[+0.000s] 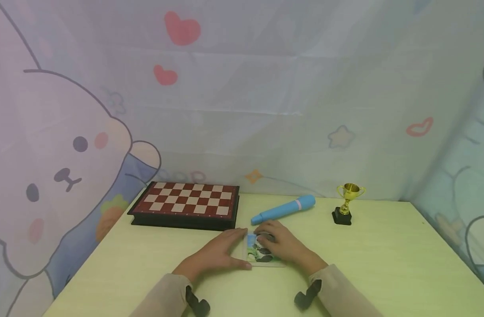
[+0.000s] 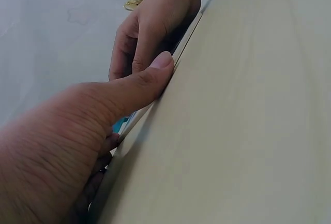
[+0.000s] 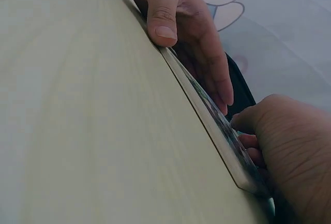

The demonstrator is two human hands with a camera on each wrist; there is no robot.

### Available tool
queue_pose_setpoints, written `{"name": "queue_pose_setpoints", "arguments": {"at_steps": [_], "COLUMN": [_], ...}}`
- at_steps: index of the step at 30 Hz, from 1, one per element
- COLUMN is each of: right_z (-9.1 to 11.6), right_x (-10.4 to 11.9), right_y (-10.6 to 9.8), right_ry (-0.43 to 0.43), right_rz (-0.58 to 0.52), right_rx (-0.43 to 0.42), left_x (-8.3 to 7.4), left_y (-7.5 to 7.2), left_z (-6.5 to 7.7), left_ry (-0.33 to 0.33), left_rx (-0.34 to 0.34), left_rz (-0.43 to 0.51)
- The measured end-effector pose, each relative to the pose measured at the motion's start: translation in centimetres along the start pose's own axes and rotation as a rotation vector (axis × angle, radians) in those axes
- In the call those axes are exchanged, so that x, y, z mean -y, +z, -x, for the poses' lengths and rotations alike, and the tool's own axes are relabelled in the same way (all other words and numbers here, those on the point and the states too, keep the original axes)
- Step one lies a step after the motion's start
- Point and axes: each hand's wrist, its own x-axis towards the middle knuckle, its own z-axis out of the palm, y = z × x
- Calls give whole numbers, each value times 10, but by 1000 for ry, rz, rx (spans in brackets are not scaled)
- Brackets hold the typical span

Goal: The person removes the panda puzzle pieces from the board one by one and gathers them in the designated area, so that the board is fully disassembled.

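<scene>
A thin, pale-edged board (image 1: 253,252) with a panda picture lies flat on the table in front of me. My left hand (image 1: 217,252) holds its left side, thumb at the near corner and fingers reaching toward the far corner. From the right, my right hand (image 1: 286,245) lies over the picture and hides much of it. In the right wrist view, the board's near edge (image 3: 204,120) runs between the two hands, and the right fingers (image 3: 249,141) are bent at its surface. Whether they pinch a loose piece there I cannot tell.
Behind my left hand stands a red-and-white chessboard box (image 1: 186,202) with black sides. A blue pen-like stick (image 1: 281,210) lies just beyond the right hand. Farther right is a small gold trophy cup (image 1: 346,202) on a black base. A printed cloth (image 1: 242,132) hangs behind the table.
</scene>
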Motion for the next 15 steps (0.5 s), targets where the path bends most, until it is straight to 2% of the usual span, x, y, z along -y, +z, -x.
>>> {"name": "queue_pose_setpoints", "arguments": {"at_steps": [7, 11, 15], "right_z": [-2, -3, -4], "right_x": [4, 7, 8], "right_y": [0, 0, -1], "right_ry": [43, 73, 107], "right_rz": [-31, -94, -159], "right_rx": [34, 63, 51], "left_x": [2, 3, 3], "left_y": [1, 2, 2], "left_z": [-1, -2, -3], "left_ry": [-5, -13, -25], "left_rx": [-16, -20, -26], "left_rz": [25, 48, 66]}}
